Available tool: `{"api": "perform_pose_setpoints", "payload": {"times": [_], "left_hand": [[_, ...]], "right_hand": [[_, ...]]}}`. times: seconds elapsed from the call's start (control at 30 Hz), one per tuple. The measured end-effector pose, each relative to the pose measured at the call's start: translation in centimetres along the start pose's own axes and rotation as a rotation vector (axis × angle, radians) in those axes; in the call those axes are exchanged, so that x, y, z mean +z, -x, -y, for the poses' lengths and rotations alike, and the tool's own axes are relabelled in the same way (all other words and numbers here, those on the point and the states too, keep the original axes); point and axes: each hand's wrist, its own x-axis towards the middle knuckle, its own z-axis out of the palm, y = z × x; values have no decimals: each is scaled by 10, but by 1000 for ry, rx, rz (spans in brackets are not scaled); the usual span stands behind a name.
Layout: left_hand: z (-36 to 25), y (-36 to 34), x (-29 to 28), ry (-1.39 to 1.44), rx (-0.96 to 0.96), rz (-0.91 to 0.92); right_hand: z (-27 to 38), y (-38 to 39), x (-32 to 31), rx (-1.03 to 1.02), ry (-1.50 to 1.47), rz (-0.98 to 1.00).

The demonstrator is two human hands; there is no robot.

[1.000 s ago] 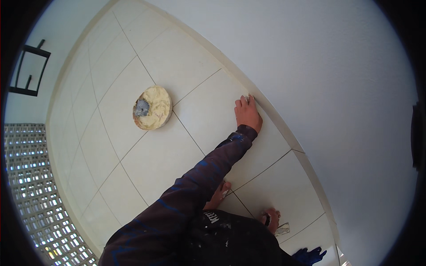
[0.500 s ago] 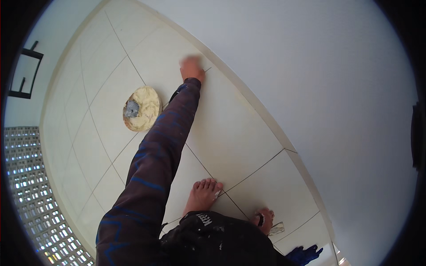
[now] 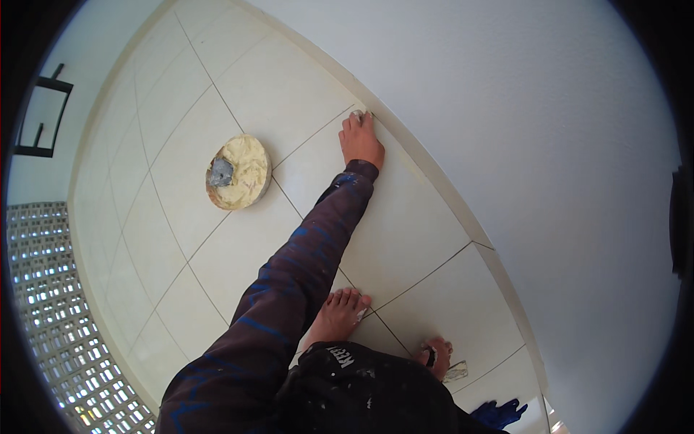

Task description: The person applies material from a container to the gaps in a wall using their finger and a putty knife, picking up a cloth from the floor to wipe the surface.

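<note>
Your left hand's (image 3: 363, 143) fingers (image 3: 348, 126) are curled down beside the skirting (image 3: 437, 177); whether they grip anything, you cannot tell. Leftward on the floor (image 3: 405, 231) sits a bowl (image 3: 212, 194) of cream paste (image 3: 249, 166) holding a grey block (image 3: 221, 173).

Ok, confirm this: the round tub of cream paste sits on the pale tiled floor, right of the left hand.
Wrong side: the head view shows the round tub of cream paste left of the left hand, on the pale tiled floor.

Whatever the left hand (image 3: 363, 142) may pinch — too small to tell from here
</note>
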Motion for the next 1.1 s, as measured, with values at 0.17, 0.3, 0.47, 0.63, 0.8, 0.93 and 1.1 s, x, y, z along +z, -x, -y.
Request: {"api": "perform_pose_setpoints", "payload": {"times": [0.17,0.3,0.47,0.63,0.8,0.93,1.1], "left_hand": [[-47,58,-6,65,7,95],[-76,124,-12,140,144,198],[-102,168,-27,304,221,326],[-62,108,-19,199,-24,139],[-82,95,-4,93,-84,192],[-91,125,-16,66,-35,263],[-75,131,-37,174,184,308]], "right_hand": [[3,-3,-1,-4,-35,18],[-5,1,0,-14,-24,11],[-5,-5,-9,-32,7,43],[12,-11,-14,-13,-7,100],[9,-11,-9,-57,-20,58],[12,-9,-6,-59,-18,45],[8,-12,-10,-88,-24,4]]}}
